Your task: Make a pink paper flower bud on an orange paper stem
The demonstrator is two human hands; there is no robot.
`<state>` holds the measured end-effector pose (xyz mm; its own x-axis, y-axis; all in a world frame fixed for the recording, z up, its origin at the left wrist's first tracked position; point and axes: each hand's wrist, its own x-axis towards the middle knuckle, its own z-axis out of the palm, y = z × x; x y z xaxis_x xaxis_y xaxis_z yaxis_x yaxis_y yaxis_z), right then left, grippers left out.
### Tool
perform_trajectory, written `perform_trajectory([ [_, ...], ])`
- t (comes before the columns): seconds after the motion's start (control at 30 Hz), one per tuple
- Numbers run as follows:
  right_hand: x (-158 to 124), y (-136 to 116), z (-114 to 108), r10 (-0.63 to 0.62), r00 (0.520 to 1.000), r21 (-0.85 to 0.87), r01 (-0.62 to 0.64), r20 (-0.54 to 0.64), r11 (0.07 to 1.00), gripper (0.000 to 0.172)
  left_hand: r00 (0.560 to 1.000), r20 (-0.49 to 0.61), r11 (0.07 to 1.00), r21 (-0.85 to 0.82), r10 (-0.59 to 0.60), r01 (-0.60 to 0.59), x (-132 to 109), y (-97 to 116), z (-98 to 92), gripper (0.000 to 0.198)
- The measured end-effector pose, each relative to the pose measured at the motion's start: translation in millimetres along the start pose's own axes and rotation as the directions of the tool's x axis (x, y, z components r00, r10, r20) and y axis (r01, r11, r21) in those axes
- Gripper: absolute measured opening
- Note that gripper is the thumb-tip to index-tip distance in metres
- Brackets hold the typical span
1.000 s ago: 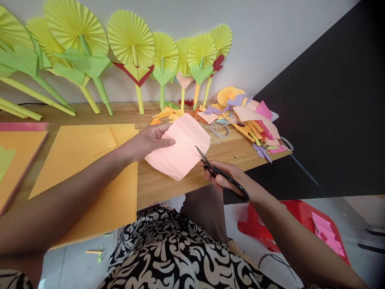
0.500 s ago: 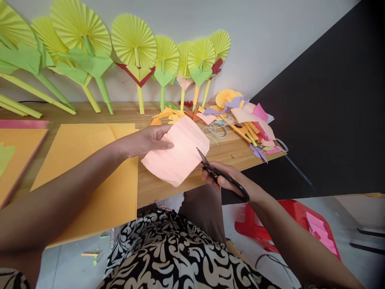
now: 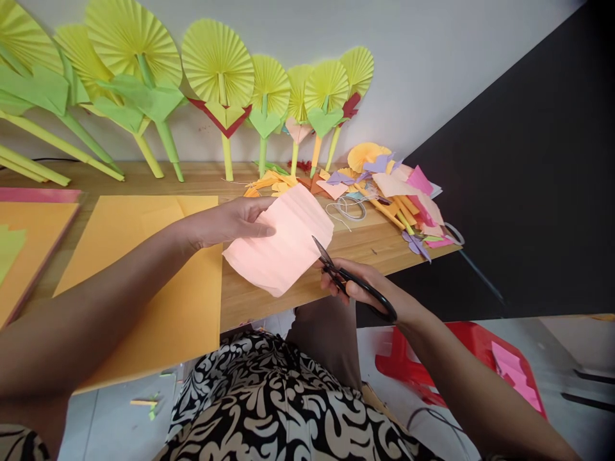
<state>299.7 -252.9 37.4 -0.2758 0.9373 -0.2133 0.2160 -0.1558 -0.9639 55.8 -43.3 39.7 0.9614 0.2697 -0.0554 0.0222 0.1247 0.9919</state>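
Observation:
A sheet of pale pink paper [image 3: 283, 246] with curved, uneven edges is held up over the table edge. My left hand [image 3: 240, 223] pinches its upper left side, thumb on top and the other fingers hidden behind it. My right hand [image 3: 358, 282] is closed around the black handles of a pair of scissors [image 3: 355, 282]. One blade lies over the paper's lower right side, its tip pointing up and left. The other blade is mostly hidden, so I cannot tell how far the blades are apart.
Yellow folded-paper flowers [image 3: 218, 64] lean on the wall behind the wooden table [image 3: 384, 240]. Orange sheets [image 3: 144, 282] lie at left. Paper scraps [image 3: 384, 182] and a roll of tape [image 3: 350, 209] are at back right. A red stool [image 3: 471, 346] holding pink paper stands below right.
The pink paper and both hands have shifted very slightly left against the background, which has drifted a little right. Both hands keep the same grip.

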Motion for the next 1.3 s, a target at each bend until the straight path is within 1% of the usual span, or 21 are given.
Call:
perform_trajectory([
  [0.3,0.8,-1.3,1.3,0.013,1.0,0.002,-0.013,0.008,1.0,0.068,0.999,-0.018,0.999,0.022,-0.033,0.033,-1.7,0.7,0.4,0.061],
  [0.5,3.0,0.1,4.0,-0.015,1.0,0.025,0.015,0.003,1.0,0.064,1.0,0.006,1.0,0.02,-0.023,0.023,-2.0,1.4,0.6,0.057],
  [0.7,2.5,-3.0,7.0,0.03,0.999,-0.001,-0.03,-0.044,1.0,0.058,0.999,0.02,0.999,0.03,-0.028,0.028,-1.3,-0.3,-2.0,0.056],
  [0.93,1.3,-5.2,7.7,0.115,0.991,-0.029,-0.117,-0.072,0.993,0.061,0.999,0.019,0.999,0.031,-0.028,0.028,-1.3,0.9,-0.6,0.052],
  [1.17,2.1,-8.9,10.8,0.14,0.984,-0.033,-0.144,-0.112,0.989,0.059,0.999,0.028,0.998,0.046,-0.043,0.042,-1.5,1.2,-1.6,0.05],
  [1.3,1.8,-10.1,13.1,0.155,0.979,-0.024,-0.159,-0.134,0.987,0.061,0.999,0.022,0.999,0.006,-0.046,0.046,-0.6,2.0,0.0,0.054],
])
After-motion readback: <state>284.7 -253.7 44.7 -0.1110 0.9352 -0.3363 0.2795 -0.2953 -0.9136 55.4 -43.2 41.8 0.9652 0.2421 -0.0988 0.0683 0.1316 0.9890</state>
